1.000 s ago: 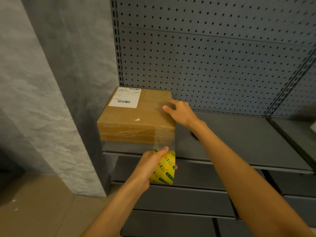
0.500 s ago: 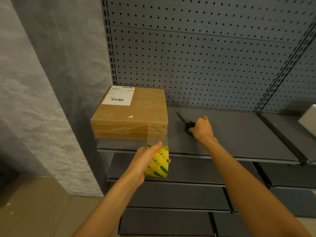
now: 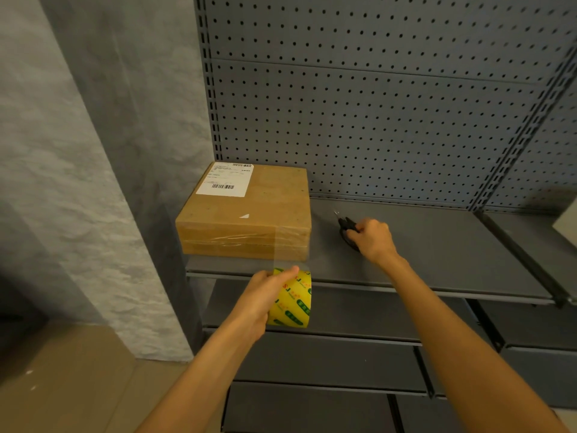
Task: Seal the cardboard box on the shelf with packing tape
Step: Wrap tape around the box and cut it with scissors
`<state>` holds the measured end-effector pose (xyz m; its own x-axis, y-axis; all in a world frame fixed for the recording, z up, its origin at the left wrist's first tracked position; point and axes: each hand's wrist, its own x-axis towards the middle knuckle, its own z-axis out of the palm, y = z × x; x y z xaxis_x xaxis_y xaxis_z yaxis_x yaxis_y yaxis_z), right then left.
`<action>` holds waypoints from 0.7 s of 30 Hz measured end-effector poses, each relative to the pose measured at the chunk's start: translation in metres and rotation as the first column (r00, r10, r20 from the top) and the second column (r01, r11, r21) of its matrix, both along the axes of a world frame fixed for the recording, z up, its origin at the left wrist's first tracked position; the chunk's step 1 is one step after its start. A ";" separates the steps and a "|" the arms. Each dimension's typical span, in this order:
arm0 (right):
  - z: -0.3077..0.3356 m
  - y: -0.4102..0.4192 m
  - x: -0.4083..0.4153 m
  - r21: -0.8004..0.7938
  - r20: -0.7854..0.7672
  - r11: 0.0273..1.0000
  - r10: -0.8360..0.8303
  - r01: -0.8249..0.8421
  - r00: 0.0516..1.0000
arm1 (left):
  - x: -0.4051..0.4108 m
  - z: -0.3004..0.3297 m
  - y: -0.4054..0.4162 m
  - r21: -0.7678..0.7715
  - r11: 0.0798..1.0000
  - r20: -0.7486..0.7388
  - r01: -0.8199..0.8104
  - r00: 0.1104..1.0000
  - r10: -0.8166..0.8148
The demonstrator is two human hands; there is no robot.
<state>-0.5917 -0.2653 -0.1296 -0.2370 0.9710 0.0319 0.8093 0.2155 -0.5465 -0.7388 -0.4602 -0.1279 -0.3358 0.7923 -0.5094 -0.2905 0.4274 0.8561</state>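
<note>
A brown cardboard box (image 3: pixel 249 210) with a white shipping label sits at the left end of the grey metal shelf (image 3: pixel 437 260). A clear strip of tape (image 3: pixel 290 248) runs over its right front side down to a yellow roll of packing tape (image 3: pixel 293 298). My left hand (image 3: pixel 265 295) grips that roll below the shelf's front edge. My right hand (image 3: pixel 371 239) is curled around the handles of black scissors (image 3: pixel 346 226) lying on the shelf to the right of the box.
A grey pegboard back panel (image 3: pixel 374 120) rises behind the shelf. Lower shelves (image 3: pixel 327 357) sit beneath. A grey wall (image 3: pixel 78 182) stands to the left, with brown floor (image 3: pixel 62 385) below. A pale object (image 3: pixel 566 220) shows at the right edge.
My right hand left the box's top right corner, moved right onto the shelf and closed around the scissors. My left hand keeps the tape roll in place.
</note>
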 end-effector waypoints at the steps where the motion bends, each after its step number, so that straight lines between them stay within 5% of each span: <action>1: 0.003 -0.003 0.001 0.004 -0.075 1.000 0.024 -0.023 0.997 | 0.000 -0.001 0.000 0.007 1.000 0.005 -0.016 1.000 0.016; 5: 0.019 -0.019 0.013 -0.036 -0.309 0.993 0.100 -0.117 0.946 | 0.000 -0.004 0.001 0.030 0.997 0.010 -0.078 0.997 0.078; 9: 0.029 -0.032 0.027 -0.174 -0.359 0.961 0.141 -0.215 0.923 | -0.002 -0.004 -0.002 0.063 0.996 0.028 -0.064 0.998 0.062; 15: 0.044 -0.046 0.041 -0.336 -0.246 0.846 0.345 -0.413 0.906 | -0.005 -0.005 -0.005 0.112 0.993 0.038 -0.033 0.999 0.029; 21: 0.052 -0.038 0.056 -0.447 -0.087 0.781 0.448 -0.436 0.890 | -0.005 -0.008 -0.007 0.128 0.991 0.007 -0.041 0.999 0.040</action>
<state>-0.5353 -0.3036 -0.0776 -0.6390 0.6660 -0.3850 0.6983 0.2923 -0.6534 -0.7436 -0.4675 -0.1361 -0.3672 0.8370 -0.4057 -0.3091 0.3016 0.9020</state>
